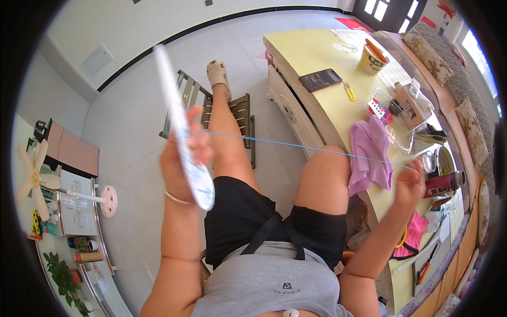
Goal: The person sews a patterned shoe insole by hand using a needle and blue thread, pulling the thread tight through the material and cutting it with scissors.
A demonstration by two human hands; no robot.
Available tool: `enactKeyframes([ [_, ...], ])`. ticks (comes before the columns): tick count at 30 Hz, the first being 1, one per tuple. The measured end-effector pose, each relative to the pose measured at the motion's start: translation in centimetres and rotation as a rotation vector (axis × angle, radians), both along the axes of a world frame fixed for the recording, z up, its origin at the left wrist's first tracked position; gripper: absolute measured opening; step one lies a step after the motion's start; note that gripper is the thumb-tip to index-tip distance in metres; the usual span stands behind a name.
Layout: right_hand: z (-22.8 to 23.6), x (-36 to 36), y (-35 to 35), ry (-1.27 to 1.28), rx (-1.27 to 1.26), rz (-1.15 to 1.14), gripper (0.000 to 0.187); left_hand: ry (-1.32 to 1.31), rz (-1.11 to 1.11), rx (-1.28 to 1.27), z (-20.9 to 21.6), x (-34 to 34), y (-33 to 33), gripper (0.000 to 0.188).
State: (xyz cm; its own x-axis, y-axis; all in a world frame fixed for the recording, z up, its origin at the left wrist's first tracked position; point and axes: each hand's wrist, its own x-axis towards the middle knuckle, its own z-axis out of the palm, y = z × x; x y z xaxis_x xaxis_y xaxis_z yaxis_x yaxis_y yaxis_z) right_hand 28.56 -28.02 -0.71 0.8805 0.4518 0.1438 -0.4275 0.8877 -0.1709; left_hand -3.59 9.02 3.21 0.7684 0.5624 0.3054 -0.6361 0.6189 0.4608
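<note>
My left hand (175,165) is closed round a long, thin white insole (198,185) with a rounded end and blue lines on its face. It is held up on edge above my thigh and is slightly blurred. A blue thread (296,143) runs taut from the insole across my knees to the right. At its other end my right hand (410,185), raised over the table's near side, pinches the thread between closed fingertips. Whether a needle is in that pinch is too small to tell.
A yellow-topped table (311,53) on the right bears a phone (320,80), yellow snips (349,91), a paper cup (372,59), a purple cloth (369,153) and a dark red flask (444,184). My foot rests by a slatted folding stool (240,119). A fan (36,179) stands at far left.
</note>
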Motion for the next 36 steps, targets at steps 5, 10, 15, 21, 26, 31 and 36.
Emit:
enactKeyframes([
  [5,-1.5,3.2,-6.8,-0.084,-0.434,-0.808,0.017,-0.202,-0.084,-0.302,-1.6,-1.2,4.2,0.051],
  [10,4.5,-6.4,7.6,-0.31,-0.634,-0.538,0.02,-0.094,-0.335,-0.298,-2.5,1.6,-0.7,0.056],
  [15,4.2,0.0,-0.1,-0.332,-0.554,-0.501,0.02,0.206,0.068,-0.204,-1.3,-0.1,2.2,0.049],
  [21,-2.1,6.9,-16.7,-0.241,-0.759,-0.624,0.022,0.253,0.204,-0.083,-3.6,-3.1,6.7,0.041],
  [26,1.5,-3.3,-0.4,-0.419,-1.142,-0.798,0.019,0.049,-0.38,-0.433,-4.4,2.8,-1.2,0.051],
  [31,4.0,-15.4,12.2,-0.917,-1.242,-0.429,0.008,-0.004,-0.663,-0.539,-5.1,4.5,-6.5,0.063],
  [36,4.6,-18.2,15.8,-1.374,-0.986,-0.583,0.013,0.054,-0.693,-0.526,-4.8,4.5,-8.8,0.069],
])
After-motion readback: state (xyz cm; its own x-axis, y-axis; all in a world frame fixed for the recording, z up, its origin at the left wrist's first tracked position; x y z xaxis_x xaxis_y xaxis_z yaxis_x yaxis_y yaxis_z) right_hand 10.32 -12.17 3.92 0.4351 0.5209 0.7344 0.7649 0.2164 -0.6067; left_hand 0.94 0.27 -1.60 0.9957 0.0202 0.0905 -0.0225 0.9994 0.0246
